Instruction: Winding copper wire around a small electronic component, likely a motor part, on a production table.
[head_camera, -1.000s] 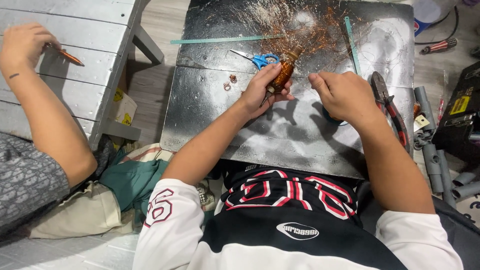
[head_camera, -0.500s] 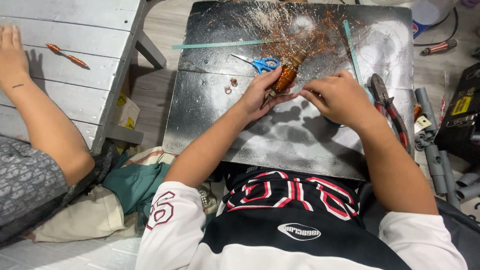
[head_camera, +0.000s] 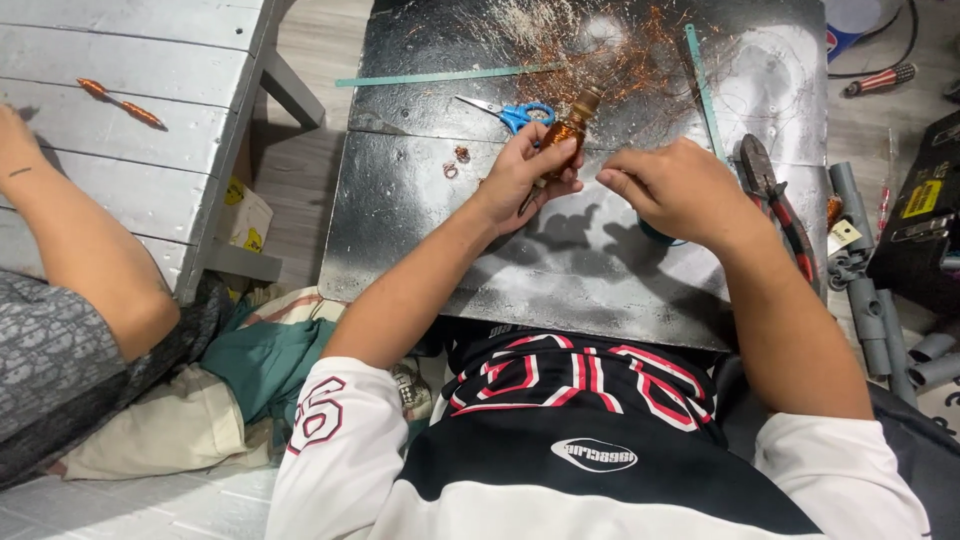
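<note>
My left hand (head_camera: 528, 172) grips a copper-wound coil (head_camera: 570, 126) on a stick, tilted up and to the right over the dark metal sheet (head_camera: 420, 220). To the right of the coil, my right hand (head_camera: 680, 190) has its fingers pinched together near the coil; any thin wire between them is too fine to make out. A tangle of loose copper wire (head_camera: 610, 50) lies just beyond the coil. Blue-handled scissors (head_camera: 510, 112) rest left of the coil.
Red-handled pliers (head_camera: 775, 205) lie right of my right hand, with grey pipe pieces (head_camera: 870, 290) beyond. Two green strips (head_camera: 440, 77) cross the sheet. Another person's arm (head_camera: 70, 250) rests on a white plank table (head_camera: 150, 180), where a small wound coil (head_camera: 120, 102) lies.
The other person's hand has slid left, off the small coil on the white table. My hands stay on the coil, shifted slightly.
</note>
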